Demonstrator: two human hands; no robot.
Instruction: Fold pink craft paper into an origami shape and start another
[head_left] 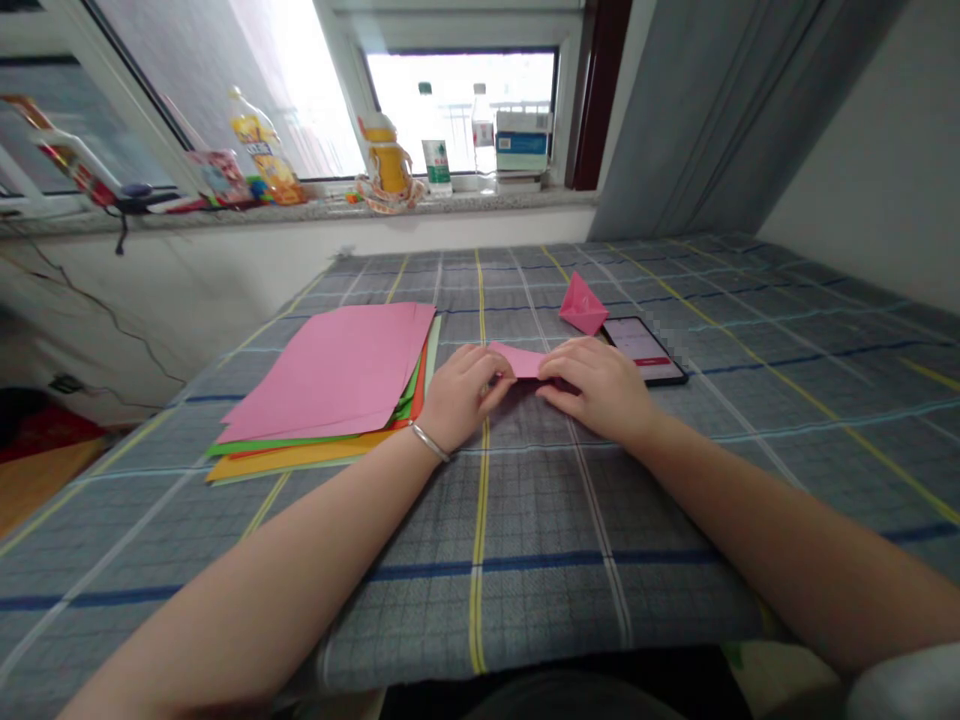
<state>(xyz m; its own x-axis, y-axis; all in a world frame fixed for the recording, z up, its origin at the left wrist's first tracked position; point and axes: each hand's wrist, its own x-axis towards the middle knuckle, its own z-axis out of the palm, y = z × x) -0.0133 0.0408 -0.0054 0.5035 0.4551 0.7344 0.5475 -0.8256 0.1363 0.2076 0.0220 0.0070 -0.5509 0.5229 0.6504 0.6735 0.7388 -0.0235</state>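
Observation:
Between my two hands a small piece of folded pink paper (519, 360) is held just over the checked cloth. My left hand (466, 392), with a silver bangle at the wrist, pinches its left end between thumb and fingers. At the right end my right hand (596, 385) grips it the same way. My fingers cover both ends, so its full shape is hidden. Beyond my right hand stands a folded pink paper shape (582, 305) with pointed corners. Left of my left hand lies a stack of coloured paper (337, 365), pink on top, with green, orange and yellow edges showing.
A phone (646, 350) with a lit screen lies past my right hand. The checked cloth (540, 600) covers the surface. On the windowsill stand a yellow drink bottle (266, 145), a yellow cup (388, 160), a clear bottle (482, 130) and a blue-and-white box (523, 145). A grey curtain (697, 110) hangs at right.

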